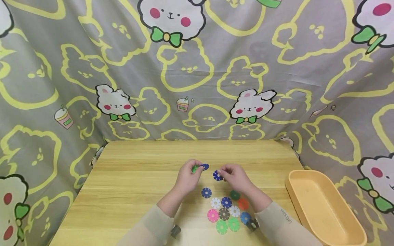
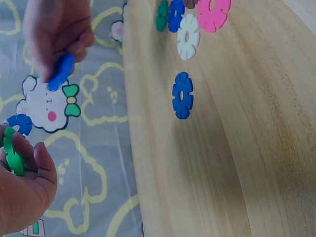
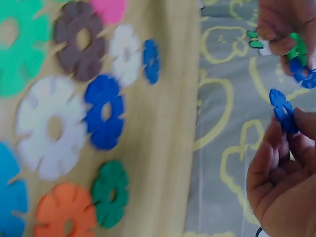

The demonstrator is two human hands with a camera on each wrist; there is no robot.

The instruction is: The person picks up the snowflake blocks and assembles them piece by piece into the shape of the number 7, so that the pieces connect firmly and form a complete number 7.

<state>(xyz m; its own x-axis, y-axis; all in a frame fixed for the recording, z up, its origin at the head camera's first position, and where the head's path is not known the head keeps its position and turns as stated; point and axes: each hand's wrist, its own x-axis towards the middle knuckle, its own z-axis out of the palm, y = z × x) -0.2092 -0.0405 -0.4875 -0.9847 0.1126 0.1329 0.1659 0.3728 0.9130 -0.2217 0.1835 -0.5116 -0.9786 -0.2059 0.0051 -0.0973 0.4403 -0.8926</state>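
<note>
My left hand [image 1: 187, 176] holds a green notched disc [image 2: 13, 152] together with a blue notched disc [image 1: 205, 167], the blue one sticking out past the fingertips. Between thumb and fingers, my right hand [image 1: 236, 177] pinches another blue notched disc [image 3: 283, 110]. Both hands are raised over the table, close to each other, with a small gap between the two blue discs in the head view. Below them lies a loose blue disc [image 1: 206, 193], nearest to the hands. Several more flower-shaped discs lie beyond it: white [image 1: 215, 203], dark blue [image 1: 226, 202], pink [image 1: 212, 215] and brown [image 1: 224, 214].
Green discs [image 1: 222, 227], an orange disc [image 1: 243, 204] and a lighter blue disc [image 1: 245, 217] lie near the right forearm. An orange-yellow bin [image 1: 326, 208] stands at the right of the wooden table [image 1: 123, 191]. A patterned curtain [image 1: 209, 75] hangs behind and at both sides.
</note>
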